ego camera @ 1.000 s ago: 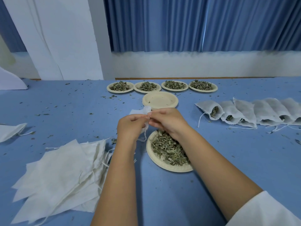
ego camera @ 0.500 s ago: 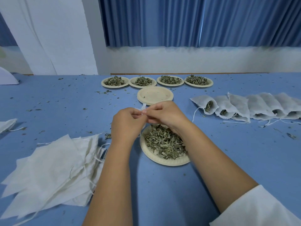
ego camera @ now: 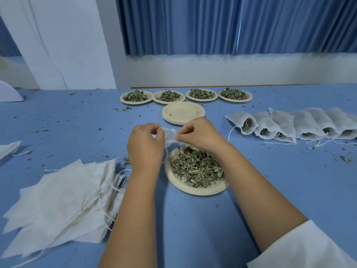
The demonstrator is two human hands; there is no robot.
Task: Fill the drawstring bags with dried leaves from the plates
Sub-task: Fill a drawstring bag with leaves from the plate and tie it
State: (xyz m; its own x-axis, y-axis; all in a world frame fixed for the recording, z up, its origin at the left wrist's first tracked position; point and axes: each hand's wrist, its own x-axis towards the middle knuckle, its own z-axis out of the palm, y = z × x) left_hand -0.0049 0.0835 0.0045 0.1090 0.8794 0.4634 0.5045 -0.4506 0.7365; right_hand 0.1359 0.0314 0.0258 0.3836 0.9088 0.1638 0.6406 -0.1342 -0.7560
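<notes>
A small white drawstring bag (ego camera: 170,135) is stretched between my two hands, just behind the near paper plate (ego camera: 178,181) heaped with dried leaves (ego camera: 196,167). My left hand (ego camera: 145,145) pinches the bag's left edge, and my right hand (ego camera: 201,133) pinches its right edge. The bag's cord hangs down beside the left hand. Most of the bag is hidden by my fingers. A pile of flat empty bags (ego camera: 58,202) lies at the near left. A row of filled bags (ego camera: 293,125) lies at the right, leaves showing at their mouths.
Several plates of dried leaves (ego camera: 185,95) line the far edge of the blue table (ego camera: 77,120), with a stack of empty plates (ego camera: 183,113) in front of them. Another flat bag (ego camera: 8,148) lies at the far left. Leaf crumbs are scattered about.
My hands have drawn apart, so the bag now shows stretched between them. The camera has tilted slightly, shifting the scene a little in the frame.
</notes>
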